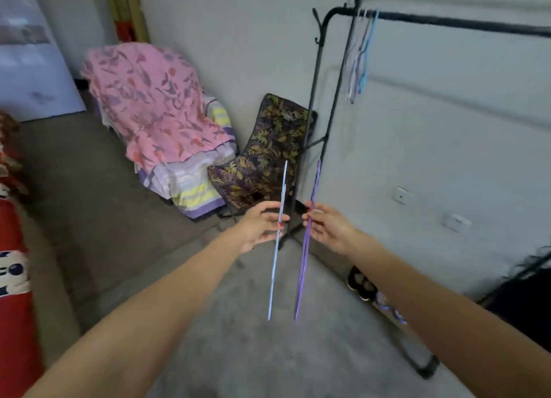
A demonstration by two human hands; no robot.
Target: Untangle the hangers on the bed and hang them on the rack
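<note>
A: Left hand (262, 224)?
B: Fingers curled, pinching a pale blue hanger (277, 248), seen edge-on, near upright, held over the floor.
A: Right hand (325, 227)?
B: Fingers and thumb closed round a purple hanger (304, 263), also edge-on. The two hangers are just beside each other, apart, roughly parallel.
A: Further out?
B: Black rack (447, 22) to the right, along the wall. Several hangers (359, 54) hang from its top bar near the left end; exact count cannot be told, blurred.
A: Surroundings?
B: Pink patterned cloth (149, 99) over a pile by the wall, dark leaf-print cushion (268, 147) beside the rack's leg, shoes (360, 281) under the rack.
</note>
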